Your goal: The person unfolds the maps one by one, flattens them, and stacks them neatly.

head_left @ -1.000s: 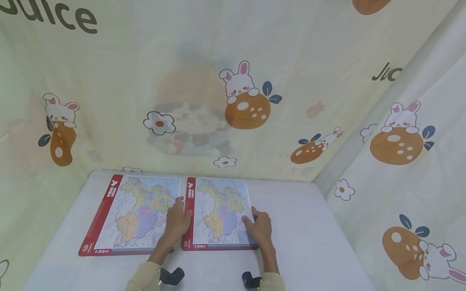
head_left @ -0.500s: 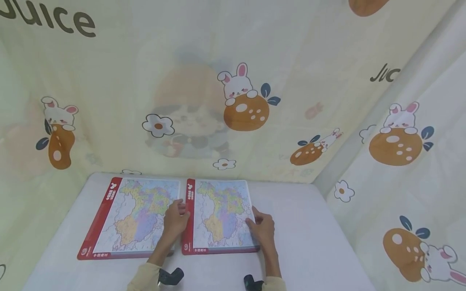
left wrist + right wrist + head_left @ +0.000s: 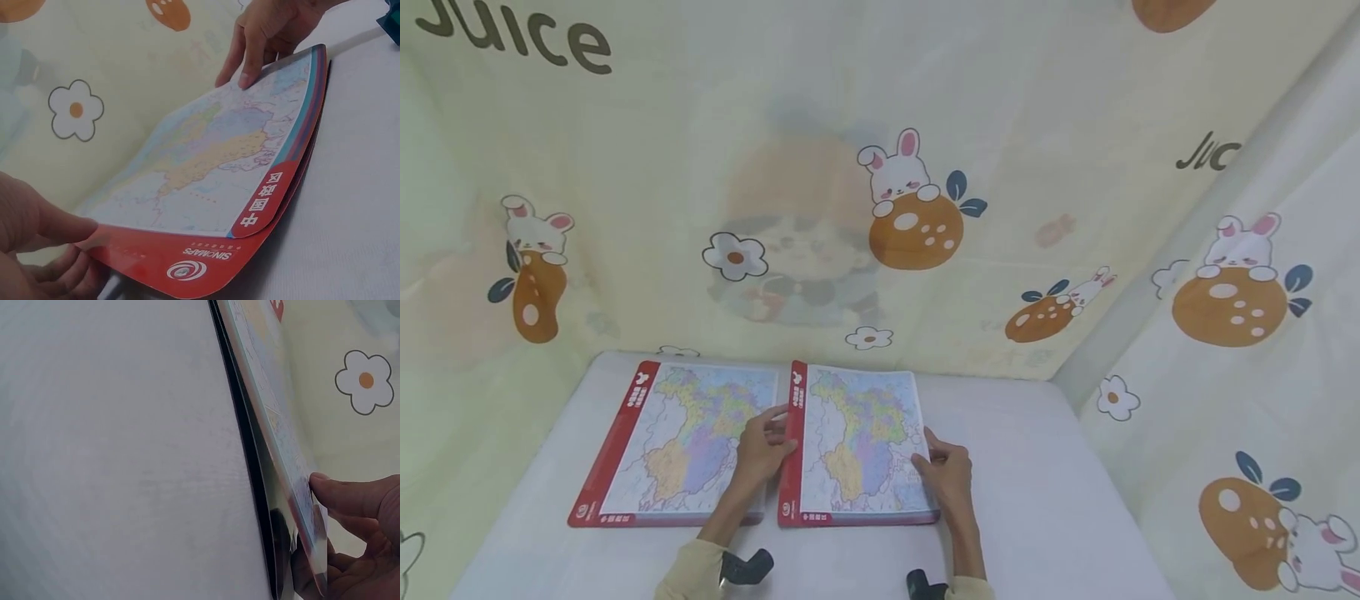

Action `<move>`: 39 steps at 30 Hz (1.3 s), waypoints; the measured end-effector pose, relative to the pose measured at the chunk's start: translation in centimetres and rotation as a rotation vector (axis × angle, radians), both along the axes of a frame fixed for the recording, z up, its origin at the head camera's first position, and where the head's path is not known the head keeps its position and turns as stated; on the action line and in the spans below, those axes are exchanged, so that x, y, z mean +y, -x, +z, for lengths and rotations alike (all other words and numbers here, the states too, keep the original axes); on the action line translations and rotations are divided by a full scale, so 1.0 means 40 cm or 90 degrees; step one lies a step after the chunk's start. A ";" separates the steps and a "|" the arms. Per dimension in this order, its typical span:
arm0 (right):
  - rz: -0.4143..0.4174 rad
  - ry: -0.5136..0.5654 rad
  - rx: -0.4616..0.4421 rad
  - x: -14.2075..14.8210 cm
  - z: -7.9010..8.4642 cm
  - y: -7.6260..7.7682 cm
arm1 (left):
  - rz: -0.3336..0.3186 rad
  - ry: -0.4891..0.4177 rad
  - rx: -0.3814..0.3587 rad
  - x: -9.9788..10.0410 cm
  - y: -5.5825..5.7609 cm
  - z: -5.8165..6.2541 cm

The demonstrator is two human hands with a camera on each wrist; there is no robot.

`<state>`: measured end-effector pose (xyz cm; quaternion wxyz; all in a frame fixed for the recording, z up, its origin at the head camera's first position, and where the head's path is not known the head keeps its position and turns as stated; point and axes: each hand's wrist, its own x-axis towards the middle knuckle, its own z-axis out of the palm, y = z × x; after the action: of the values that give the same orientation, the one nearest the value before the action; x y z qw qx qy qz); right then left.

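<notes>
Two map boards with red left borders lie side by side in the head view: the left map board (image 3: 700, 442) and the right map board (image 3: 861, 442). My left hand (image 3: 760, 448) grips the right board's red border, thumb on top and fingers beneath, as the left wrist view also shows. On the opposite edge, my right hand (image 3: 951, 477) pinches the board with its thumb over the printed face (image 3: 303, 494). This board is tilted up off the table; a second, dark-edged layer (image 3: 250, 450) shows just below it. My left forearm overlaps the left board's right side.
A white-covered table (image 3: 1022, 492) carries both boards. Behind it hangs a pale curtain (image 3: 1000, 100) printed with rabbits, oranges and flowers, with another curtain side on the right (image 3: 1150, 467). Black devices (image 3: 747, 568) are worn at both wrists.
The left fingers have slid under the right board's red border, and that edge has come up slightly. My right hand has shifted a little to the right, staying at its edge.
</notes>
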<state>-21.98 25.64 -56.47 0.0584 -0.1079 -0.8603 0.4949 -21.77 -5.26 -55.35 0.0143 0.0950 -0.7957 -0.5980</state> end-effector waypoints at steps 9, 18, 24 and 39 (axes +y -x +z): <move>0.004 0.030 -0.017 0.002 -0.008 0.002 | -0.015 0.009 -0.006 -0.012 -0.002 0.003; 0.009 0.033 -0.019 0.000 -0.005 0.002 | -0.024 0.022 -0.009 -0.023 0.001 -0.007; 0.004 0.040 -0.014 0.001 -0.008 0.004 | -0.030 0.018 -0.010 -0.027 0.005 -0.012; 0.001 0.102 0.008 -0.005 -0.013 0.009 | -0.032 -0.018 0.012 -0.043 0.002 -0.004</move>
<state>-22.35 25.44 -56.98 0.0543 -0.1084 -0.8177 0.5627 -21.84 -6.96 -55.53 0.0054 0.0697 -0.7893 -0.6100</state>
